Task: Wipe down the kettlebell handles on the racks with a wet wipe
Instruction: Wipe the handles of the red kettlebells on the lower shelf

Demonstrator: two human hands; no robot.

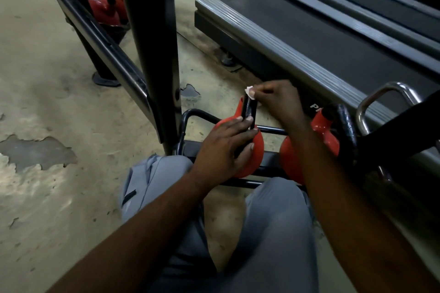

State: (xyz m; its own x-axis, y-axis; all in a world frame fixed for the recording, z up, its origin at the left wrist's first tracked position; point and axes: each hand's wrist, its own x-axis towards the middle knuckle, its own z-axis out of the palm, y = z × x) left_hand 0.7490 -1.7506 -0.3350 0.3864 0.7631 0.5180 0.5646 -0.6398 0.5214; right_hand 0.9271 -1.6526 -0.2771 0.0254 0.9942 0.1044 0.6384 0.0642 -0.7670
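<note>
Head view looks down over a worn concrete floor (47, 102) with patches of peeled coating on the left. On the right and far side lies a treadmill (333, 38), its dark belt edged by a ribbed grey rail. A black rack (152, 43) rises from the floor in the middle, with an upright post and a slanted rail running to the far left. Its low tray at the near end carries the weights.

Grey trousers (273, 233) cover the person's bent knees at the near edge.

On the rack's low tray sits a red kettlebell (258, 147), and just to its right is a second red kettlebell (326, 135). Right of that one, a chrome loop handle (385, 95) shows. Two more red kettlebells (104, 10) sit on the rack at the far left.

The left hand (223, 147) lies over the first kettlebell, its grip closed on the lower part of the black handle (248, 108), with the fingertips on the bar. The right hand (278, 100) is at the top of the same handle, its grip narrow, pinching a small white wet wipe (250, 91) between thumb and fingertips. The wipe touches the handle's top end.
</note>
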